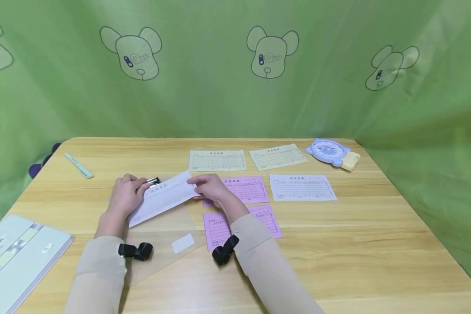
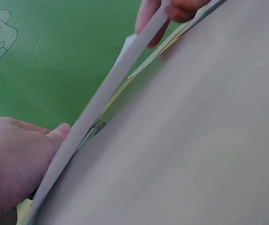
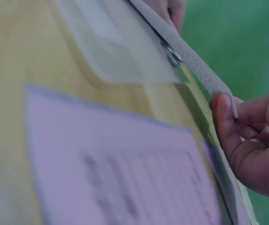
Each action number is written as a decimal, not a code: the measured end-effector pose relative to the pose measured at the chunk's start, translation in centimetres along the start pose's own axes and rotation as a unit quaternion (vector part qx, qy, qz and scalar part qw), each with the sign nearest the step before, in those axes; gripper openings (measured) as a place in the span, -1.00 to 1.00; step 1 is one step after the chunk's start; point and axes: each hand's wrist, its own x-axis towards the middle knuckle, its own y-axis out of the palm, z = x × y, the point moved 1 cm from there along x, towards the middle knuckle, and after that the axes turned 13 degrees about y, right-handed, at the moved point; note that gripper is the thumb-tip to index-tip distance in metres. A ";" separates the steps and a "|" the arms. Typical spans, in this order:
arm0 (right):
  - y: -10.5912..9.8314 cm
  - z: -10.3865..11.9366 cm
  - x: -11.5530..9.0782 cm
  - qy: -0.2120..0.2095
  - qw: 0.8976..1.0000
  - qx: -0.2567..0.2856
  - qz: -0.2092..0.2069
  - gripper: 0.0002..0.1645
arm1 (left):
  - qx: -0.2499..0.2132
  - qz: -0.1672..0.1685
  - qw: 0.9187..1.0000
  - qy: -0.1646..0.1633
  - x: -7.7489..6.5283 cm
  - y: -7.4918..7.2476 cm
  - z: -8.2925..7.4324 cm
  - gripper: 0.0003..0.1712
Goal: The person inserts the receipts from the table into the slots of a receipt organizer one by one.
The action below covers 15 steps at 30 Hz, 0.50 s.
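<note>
Currently I count one raised white slip (image 1: pixel 165 199) above one clear folder (image 1: pixel 161 261): the right hand (image 1: pixel 213 189) pinches its right end; the left hand (image 1: pixel 126 196) is at its left, grip unclear to me. Two pink slips (image 1: pixel 251 190), two pale slips (image 1: pixel 217 161) and one flat white slip (image 1: pixel 303 188) lie on a wooden table (image 1: pixel 357 244) before a green curtain (image 1: pixel 208 104).

Green curtain (image 1: pixel 204 100), blue-rimmed clock (image 1: pixel 329 150).

There are two white forms (image 1: pixel 303 187), two pink forms (image 1: pixel 247 190), two pale forms (image 1: pixel 217 161), one clock (image 1: pixel 329 150) and one folder (image 1: pixel 161 244).
</note>
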 end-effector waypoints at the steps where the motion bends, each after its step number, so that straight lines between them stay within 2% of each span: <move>1: -0.5 0.0 0.0 -0.002 1.000 0.001 -0.004 -0.57 | 0.001 0.000 1.000 0.000 0.0 0.0 0.0 -0.66; 8: -3.3 0.1 -0.3 -0.011 1.000 0.021 -0.018 -0.53 | 0.005 -0.007 1.000 0.005 0.1 0.0 0.1 -0.68; 15: -5.1 -0.1 -0.6 -0.003 0.999 0.047 -0.022 -0.53 | 0.009 -0.017 1.000 0.011 0.0 0.2 0.1 -0.71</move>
